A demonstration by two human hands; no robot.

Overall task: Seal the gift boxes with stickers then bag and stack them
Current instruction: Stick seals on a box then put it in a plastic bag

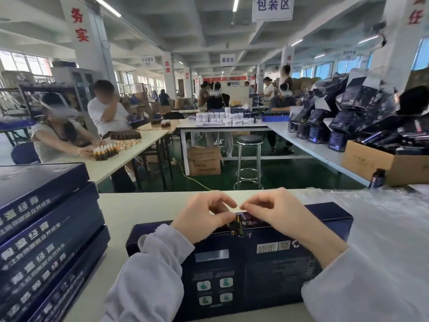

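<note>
While lying flat on the white worktop, a rectangular navy cardboard gift box is showing a barcode, QR code and four square icons; the left hand is pinching a small black-and-gold sticker at its far edge, and the right hand is pinching a thin pale strip.

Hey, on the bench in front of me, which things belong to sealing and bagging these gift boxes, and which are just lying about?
In the job: gift box; sticker on its top edge; left hand pinching it; right hand alongside; stack of boxes; clear plastic heap, probably the bags.
Lying about: small bottle; cardboard carton; stool.
</note>
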